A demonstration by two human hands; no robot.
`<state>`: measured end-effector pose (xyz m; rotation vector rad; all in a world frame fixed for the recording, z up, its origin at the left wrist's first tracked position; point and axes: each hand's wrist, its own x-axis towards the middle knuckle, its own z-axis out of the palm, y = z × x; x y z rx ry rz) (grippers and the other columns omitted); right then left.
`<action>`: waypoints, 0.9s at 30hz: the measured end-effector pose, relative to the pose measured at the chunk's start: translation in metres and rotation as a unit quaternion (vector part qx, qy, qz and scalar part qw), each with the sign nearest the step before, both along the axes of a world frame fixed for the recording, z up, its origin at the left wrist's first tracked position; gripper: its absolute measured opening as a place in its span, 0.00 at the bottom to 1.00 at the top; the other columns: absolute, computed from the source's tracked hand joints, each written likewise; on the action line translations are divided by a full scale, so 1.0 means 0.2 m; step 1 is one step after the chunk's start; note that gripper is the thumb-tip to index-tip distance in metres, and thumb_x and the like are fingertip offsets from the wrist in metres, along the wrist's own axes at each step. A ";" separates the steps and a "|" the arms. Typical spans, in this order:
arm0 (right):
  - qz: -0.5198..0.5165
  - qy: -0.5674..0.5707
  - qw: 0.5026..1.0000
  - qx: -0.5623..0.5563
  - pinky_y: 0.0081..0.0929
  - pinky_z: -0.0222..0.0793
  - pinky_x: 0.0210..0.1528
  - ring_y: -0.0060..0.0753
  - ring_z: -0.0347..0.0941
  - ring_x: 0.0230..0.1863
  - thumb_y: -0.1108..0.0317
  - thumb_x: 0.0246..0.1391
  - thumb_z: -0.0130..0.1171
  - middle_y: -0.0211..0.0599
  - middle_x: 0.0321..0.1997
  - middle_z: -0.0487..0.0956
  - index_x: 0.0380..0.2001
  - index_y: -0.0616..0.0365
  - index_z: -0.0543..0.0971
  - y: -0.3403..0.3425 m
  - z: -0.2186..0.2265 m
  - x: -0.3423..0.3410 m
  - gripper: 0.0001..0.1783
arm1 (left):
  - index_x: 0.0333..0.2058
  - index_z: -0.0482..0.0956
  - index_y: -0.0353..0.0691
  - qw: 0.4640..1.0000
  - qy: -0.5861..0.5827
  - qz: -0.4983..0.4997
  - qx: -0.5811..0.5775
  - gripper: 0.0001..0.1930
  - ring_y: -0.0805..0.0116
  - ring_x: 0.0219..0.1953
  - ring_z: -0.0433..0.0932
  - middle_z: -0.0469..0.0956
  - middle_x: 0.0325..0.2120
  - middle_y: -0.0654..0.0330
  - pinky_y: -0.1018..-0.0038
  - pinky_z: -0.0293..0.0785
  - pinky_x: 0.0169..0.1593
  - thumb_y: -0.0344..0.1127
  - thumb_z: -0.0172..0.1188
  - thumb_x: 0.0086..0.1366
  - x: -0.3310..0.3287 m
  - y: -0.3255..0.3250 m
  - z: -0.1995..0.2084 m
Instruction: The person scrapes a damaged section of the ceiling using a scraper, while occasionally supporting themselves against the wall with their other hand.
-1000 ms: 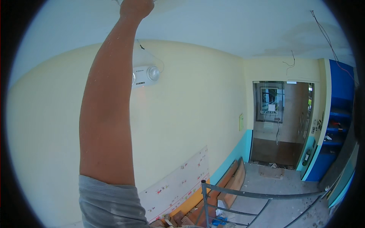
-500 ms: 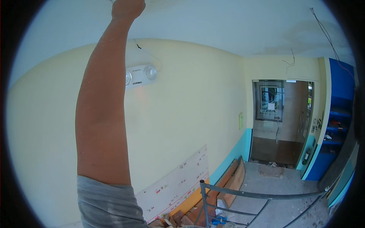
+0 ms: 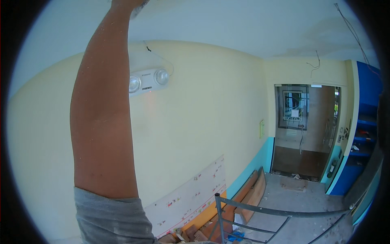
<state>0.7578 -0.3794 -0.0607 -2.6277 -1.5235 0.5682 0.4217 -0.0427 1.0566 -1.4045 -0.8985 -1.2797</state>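
My left arm reaches straight up along the left side of the view, with a grey sleeve pushed above the elbow. At the top edge my left hand (image 3: pixel 124 3) is close to the white ceiling (image 3: pixel 211 24) and partly cut off by the frame. From beside its fingers juts a flat grey tool smeared with white (image 3: pixel 139 9); most of it is out of sight. The visible part of the hand looks closed around it. White specks dot the forearm. My right hand does not appear.
A twin-lamp emergency light (image 3: pixel 148 80) hangs on the cream wall behind my arm. Below stands a metal railing (image 3: pixel 280 210), with planks (image 3: pixel 252 195) and rubble along the wall. Loose wires (image 3: pixel 352 34) dangle from the ceiling. A glass door (image 3: pixel 306 130) and blue shelves (image 3: pixel 363 122) lie beyond.
My left hand and forearm have shifted slightly left and up. The wrist has turned, and the grey tool now shows on the hand's right side. The view has swung slightly left.
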 end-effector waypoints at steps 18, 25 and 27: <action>0.013 -0.006 1.000 0.001 0.38 0.74 0.38 0.38 0.79 0.37 0.59 0.57 0.54 0.34 0.35 0.83 0.38 0.51 0.82 0.02 0.00 -0.03 0.13 | 0.41 0.79 0.39 0.966 0.067 -0.080 0.236 0.12 0.49 0.41 0.79 0.81 0.35 0.49 0.56 0.75 0.44 0.31 0.53 0.59 -0.05 0.34 -0.10; 0.012 -0.002 1.000 0.006 0.38 0.74 0.37 0.38 0.79 0.36 0.59 0.57 0.54 0.34 0.35 0.83 0.38 0.51 0.82 0.04 -0.03 -0.02 0.12 | 0.40 0.79 0.38 0.984 0.028 -0.026 0.175 0.11 0.50 0.43 0.79 0.81 0.36 0.47 0.56 0.75 0.46 0.32 0.52 0.61 0.04 0.26 -0.12; 0.012 -0.003 1.000 0.006 0.38 0.74 0.37 0.38 0.79 0.36 0.60 0.57 0.55 0.34 0.35 0.83 0.38 0.51 0.82 0.04 -0.03 -0.02 0.12 | 0.41 0.79 0.38 0.990 0.017 -0.021 0.140 0.11 0.50 0.44 0.79 0.81 0.37 0.47 0.56 0.75 0.47 0.32 0.51 0.62 0.06 0.22 -0.13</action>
